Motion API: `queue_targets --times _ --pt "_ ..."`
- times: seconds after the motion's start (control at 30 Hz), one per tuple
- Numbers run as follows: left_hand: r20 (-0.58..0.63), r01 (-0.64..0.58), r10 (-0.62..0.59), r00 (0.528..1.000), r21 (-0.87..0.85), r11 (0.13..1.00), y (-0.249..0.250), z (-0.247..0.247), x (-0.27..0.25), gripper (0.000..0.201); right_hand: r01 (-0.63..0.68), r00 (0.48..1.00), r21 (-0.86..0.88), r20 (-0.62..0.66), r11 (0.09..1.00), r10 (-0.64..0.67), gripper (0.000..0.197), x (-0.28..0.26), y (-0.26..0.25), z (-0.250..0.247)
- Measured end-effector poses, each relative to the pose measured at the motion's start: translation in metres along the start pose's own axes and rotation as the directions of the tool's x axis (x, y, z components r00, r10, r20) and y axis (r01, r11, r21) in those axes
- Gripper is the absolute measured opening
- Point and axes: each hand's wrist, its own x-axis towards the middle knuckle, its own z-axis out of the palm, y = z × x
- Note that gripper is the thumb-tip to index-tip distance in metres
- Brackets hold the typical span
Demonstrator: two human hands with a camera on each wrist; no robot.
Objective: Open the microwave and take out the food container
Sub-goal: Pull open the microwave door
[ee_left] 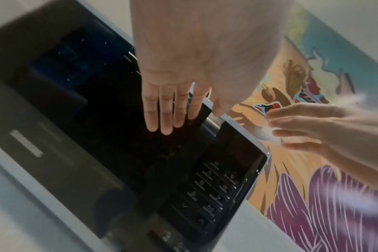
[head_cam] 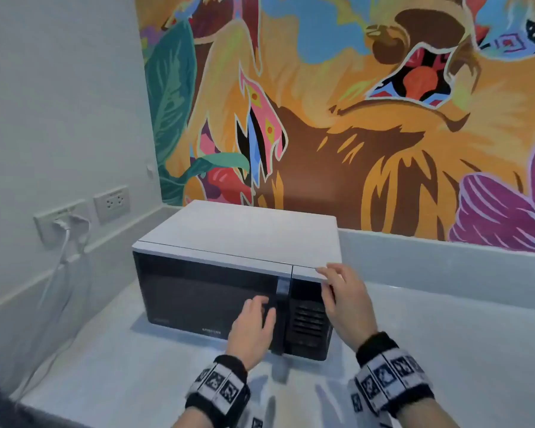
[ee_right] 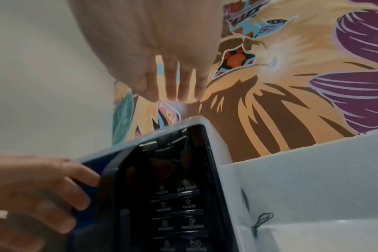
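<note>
A microwave [head_cam: 238, 239] with a white top and a black front stands on the white counter, its door [head_cam: 204, 291] closed. The dark glass shows no food container. My left hand [head_cam: 254, 322] is in front of the door with straight fingers [ee_left: 164, 110], their tips close to the vertical door handle [head_cam: 281, 304]. My right hand [head_cam: 343, 298] is open at the microwave's top right front corner, above the control panel [head_cam: 308, 322]. In the right wrist view its fingers [ee_right: 173, 81] are spread above the top edge, and I cannot tell whether they touch it.
On the grey left wall, wall sockets [head_cam: 112, 202] hold a plug with a white cord [head_cam: 65, 251] running down to the counter [head_cam: 445, 350]. A colourful mural covers the back wall above a low ledge. A thin green wire [ee_right: 261, 221] lies right of the microwave.
</note>
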Motion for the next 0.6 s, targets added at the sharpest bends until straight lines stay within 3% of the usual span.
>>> queue_targets --times 0.2,0.37,0.6 --pt "0.141 0.161 -0.134 0.981 -0.203 0.966 0.02 0.018 0.027 0.038 0.04 0.996 -0.197 0.081 0.98 -0.025 0.012 0.022 -0.013 0.031" --pt "0.119 0.166 -0.14 0.983 -0.254 0.953 0.02 0.02 0.023 0.043 0.046 0.999 -0.297 0.024 0.954 -0.041 0.02 0.016 -0.015 0.036" --pt "0.101 0.151 -0.13 0.986 -0.24 0.959 0.022 0.018 0.019 0.038 0.07 0.997 -0.29 0.051 0.954 -0.058 0.024 0.011 -0.015 0.036"
